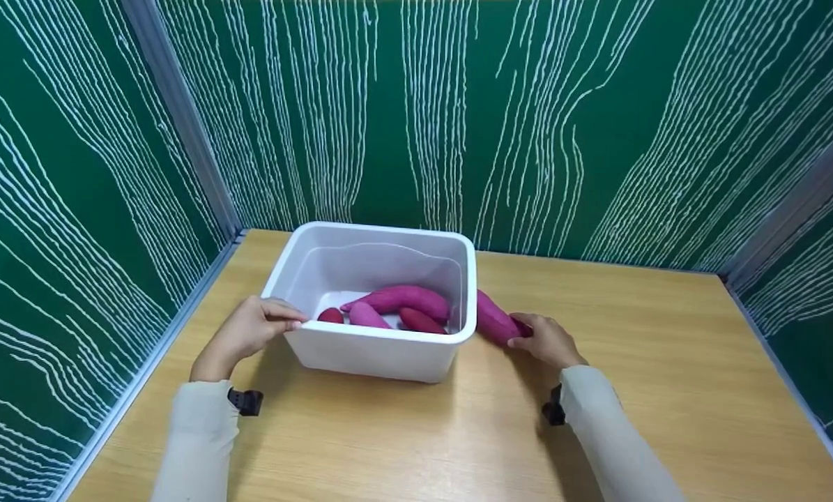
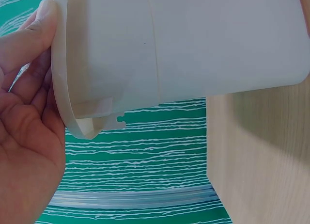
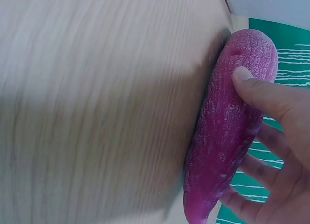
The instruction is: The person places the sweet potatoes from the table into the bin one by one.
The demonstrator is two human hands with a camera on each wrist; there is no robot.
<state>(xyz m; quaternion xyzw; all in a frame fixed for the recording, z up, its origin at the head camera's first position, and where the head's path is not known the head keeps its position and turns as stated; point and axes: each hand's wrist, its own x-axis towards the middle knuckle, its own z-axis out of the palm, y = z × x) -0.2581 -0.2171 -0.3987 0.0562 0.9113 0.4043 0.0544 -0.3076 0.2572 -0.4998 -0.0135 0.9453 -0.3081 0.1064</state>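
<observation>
My left hand (image 1: 256,326) pinches the near-left corner of a white plastic bin (image 1: 381,352), with the thumb and fingers at its rim. In the left wrist view, that hand (image 2: 29,112) is beside the bin's lip (image 2: 60,64). Several sweet potatoes lie inside the bin, among them a long purple one (image 1: 409,300), a pink one (image 1: 367,316) and a dark red one (image 1: 419,321). Just right of the bin, my right hand (image 1: 547,340) grips another purple sweet potato (image 3: 225,117) low over the table. Its thumb presses one side and its fingers curl behind.
A light wooden table (image 1: 639,390) carries the bin. Green panels (image 1: 381,139) with wavy white lines enclose its back and sides, joined by grey metal posts (image 1: 182,104) at the corners.
</observation>
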